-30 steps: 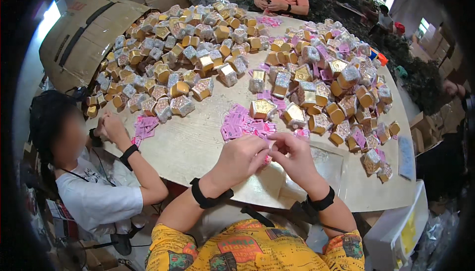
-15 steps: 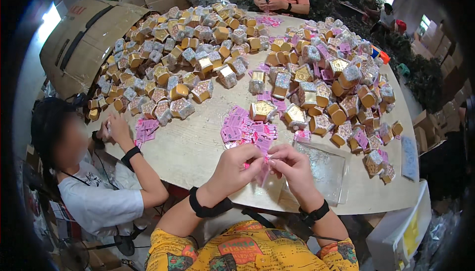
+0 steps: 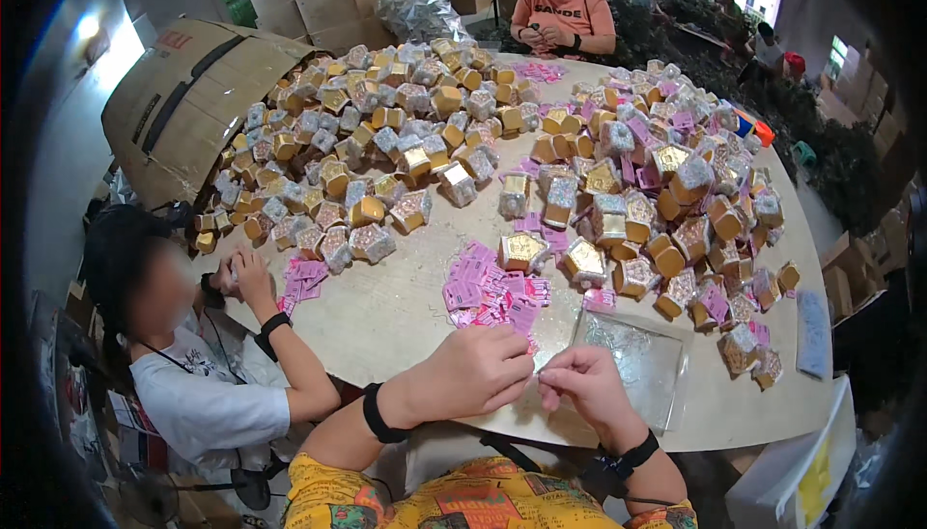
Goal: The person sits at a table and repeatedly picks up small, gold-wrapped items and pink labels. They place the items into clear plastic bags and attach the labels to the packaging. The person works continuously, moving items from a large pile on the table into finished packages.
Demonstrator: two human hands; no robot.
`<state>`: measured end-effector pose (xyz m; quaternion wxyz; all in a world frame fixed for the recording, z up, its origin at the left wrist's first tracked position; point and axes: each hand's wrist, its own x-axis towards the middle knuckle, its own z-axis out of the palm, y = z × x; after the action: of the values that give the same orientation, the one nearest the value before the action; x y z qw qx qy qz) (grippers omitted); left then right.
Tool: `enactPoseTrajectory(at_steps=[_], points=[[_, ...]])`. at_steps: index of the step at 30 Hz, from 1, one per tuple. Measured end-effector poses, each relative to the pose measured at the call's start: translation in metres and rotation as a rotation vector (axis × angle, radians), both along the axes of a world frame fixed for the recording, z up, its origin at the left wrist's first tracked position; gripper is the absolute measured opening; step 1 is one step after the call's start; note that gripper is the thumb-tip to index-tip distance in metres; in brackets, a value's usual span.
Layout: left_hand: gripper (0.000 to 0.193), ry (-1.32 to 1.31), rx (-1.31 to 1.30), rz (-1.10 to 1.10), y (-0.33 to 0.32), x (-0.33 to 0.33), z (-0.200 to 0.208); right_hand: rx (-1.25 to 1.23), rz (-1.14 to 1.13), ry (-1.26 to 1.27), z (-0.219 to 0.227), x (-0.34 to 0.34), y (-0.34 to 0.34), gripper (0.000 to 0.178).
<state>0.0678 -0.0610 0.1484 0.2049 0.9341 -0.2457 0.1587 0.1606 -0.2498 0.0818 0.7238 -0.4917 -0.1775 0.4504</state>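
Observation:
My left hand (image 3: 481, 373) is closed, its fingers curled, at the table's near edge. Close beside it, my right hand (image 3: 585, 380) pinches thumb against forefinger. A thin, pale bit shows between the fingertips of both hands, too small to name. Just beyond my left hand lies a heap of pink printed tags (image 3: 480, 283). To the right of my right hand sits a shallow clear tray (image 3: 642, 328) with fine silvery strands in it. Small house-shaped ornaments in gold and glitter, such as one gold ornament (image 3: 522, 251), stand just past the tags.
A large pile of ornaments (image 3: 367, 148) covers the far left of the table (image 3: 415, 288). Another pile (image 3: 676, 201), mixed with pink tags, fills the right. A co-worker (image 3: 193, 336) sits at left, another (image 3: 565, 13) across. An open carton (image 3: 179, 95) lies at far left.
The pink tag between my hands no longer shows. My hands have moved slightly apart, and my left hand has turned back-up. The whole view has shifted a little.

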Motion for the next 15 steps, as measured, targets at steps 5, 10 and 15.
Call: enactPoseTrajectory(at_steps=[5, 10, 15], points=[[0.016, -0.010, 0.225, -0.090, 0.000, 0.006, 0.007, -0.022, 0.049, -0.018, 0.002, 0.004, -0.003, 0.009], [0.015, -0.035, 0.249, -0.045, -0.004, 0.009, 0.006, -0.013, -0.078, -0.066, -0.004, 0.001, 0.001, 0.010], [0.017, -0.122, 0.266, -0.006, -0.012, 0.008, -0.003, 0.038, -0.124, 0.174, -0.006, -0.001, 0.002, 0.011]])
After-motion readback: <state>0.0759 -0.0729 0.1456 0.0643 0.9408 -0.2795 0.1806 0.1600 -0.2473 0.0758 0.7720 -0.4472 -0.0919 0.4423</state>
